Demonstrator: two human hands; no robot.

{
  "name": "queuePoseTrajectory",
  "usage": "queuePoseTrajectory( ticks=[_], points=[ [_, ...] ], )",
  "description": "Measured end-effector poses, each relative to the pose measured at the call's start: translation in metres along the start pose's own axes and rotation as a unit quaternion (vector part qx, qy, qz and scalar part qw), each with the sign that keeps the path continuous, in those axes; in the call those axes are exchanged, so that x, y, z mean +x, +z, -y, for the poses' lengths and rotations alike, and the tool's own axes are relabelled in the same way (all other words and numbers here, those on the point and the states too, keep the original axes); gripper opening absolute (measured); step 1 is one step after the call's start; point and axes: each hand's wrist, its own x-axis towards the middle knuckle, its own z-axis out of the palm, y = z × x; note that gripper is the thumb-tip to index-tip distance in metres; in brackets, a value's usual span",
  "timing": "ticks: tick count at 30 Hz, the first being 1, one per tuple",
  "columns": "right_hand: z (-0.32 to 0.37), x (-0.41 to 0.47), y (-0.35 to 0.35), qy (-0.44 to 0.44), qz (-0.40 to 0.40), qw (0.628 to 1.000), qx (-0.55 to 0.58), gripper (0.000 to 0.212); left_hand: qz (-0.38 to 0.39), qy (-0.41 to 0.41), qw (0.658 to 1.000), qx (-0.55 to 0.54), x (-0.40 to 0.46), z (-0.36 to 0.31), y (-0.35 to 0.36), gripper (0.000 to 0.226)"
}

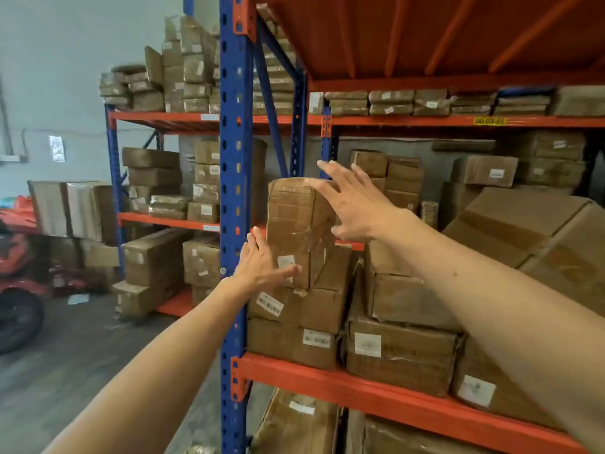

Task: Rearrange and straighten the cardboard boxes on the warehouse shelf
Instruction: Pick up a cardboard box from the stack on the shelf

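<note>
I am working on the upright box [299, 224], the tall taped carton that stands on end on top of the stacked boxes [294, 309] at the left end of the shelf [376, 380]. Everything I say of place, I reckon from that upright box. The blue post [234, 191] of the rack rises just to its left.

The step in hand, as I judge it, is squaring this one box up on the stack before going on to the others. My left hand [262, 263] lies against its lower left face, fingers spread and flat, the thumb across the front near the white label; it presses rather than grips. My right hand [355, 203] is at its upper right corner, fingers splayed wide and reaching past the top edge, the palm close to the side. I cannot tell whether that palm is touching the cardboard. Neither hand is closed round anything.

Both my arms are stretched well forward, the right one higher and crossing in front of the boxes to the right of the upright box, several of which sit crooked.

The next move calls for closing both palms on opposite faces, so the box does not topple, then turning or laying it flush with the stack beneath.
</note>
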Motion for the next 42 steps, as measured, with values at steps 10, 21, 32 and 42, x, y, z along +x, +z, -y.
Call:
queuePoseTrajectory(
  ticks=[10,21,32,42],
  points=[
    [0.001,0.07,0.033,-0.122,0.069,0.983,-0.116,0.11,-0.086,-0.117,0.982,-0.119,0.016,-0.03,0.065,0.167],
    [0.003,0.089,0.02,-0.056,0.147,0.975,-0.16,0.127,-0.151,-0.007,0.988,-0.019,0.034,-0.019,0.065,0.153],
    [-0.029,0.025,0.074,0.179,0.059,0.982,-0.019,0.126,-0.105,0.28,0.896,0.327,0.081,-0.018,-0.001,0.133],
    [-0.011,-0.013,0.155,0.186,0.028,0.98,0.063,0.121,-0.074,0.315,0.867,0.379,0.073,0.023,0.042,0.114]
  ],
)
